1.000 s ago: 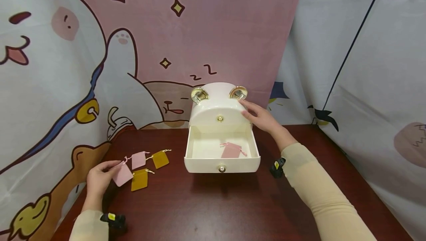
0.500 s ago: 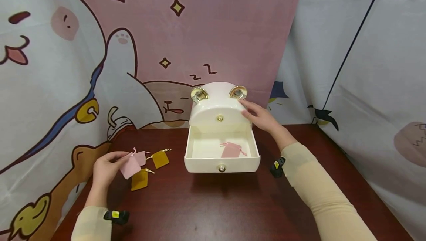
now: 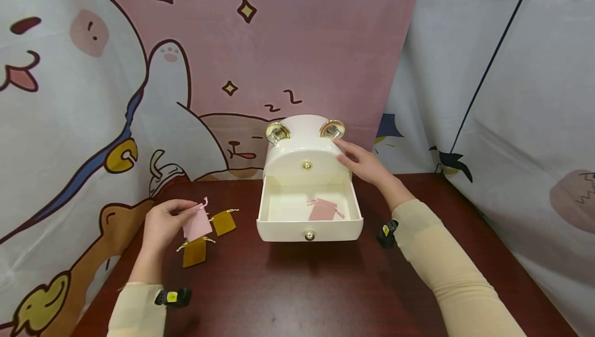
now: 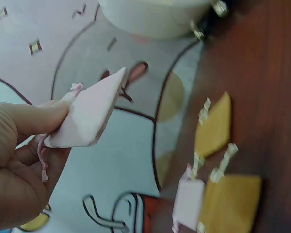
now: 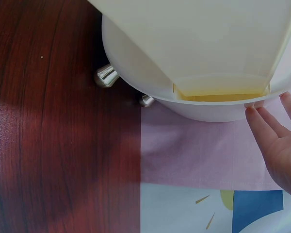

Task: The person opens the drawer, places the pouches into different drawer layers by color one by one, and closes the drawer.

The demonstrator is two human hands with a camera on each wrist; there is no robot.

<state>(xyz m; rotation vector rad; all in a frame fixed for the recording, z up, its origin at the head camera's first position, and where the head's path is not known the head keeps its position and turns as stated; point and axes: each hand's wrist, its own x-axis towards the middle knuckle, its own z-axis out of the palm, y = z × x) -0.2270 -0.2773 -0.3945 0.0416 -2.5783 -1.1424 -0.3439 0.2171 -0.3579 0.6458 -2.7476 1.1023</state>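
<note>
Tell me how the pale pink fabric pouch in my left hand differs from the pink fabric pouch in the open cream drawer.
The pale pink fabric pouch is pinched in your left hand; the duskier pink fabric pouch lies untouched in the open cream drawer. The held pouch looks lighter, the drawer pouch darker. Both are drawstring pouches.

The head view looks forward and down, nearer wrist views sharing its white box [image 3: 304,149].

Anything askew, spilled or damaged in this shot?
Nothing looks spilled or damaged. Only slightly askew: the pink pouch inside the open drawer lies right of centre and slanted rather than square.
</note>
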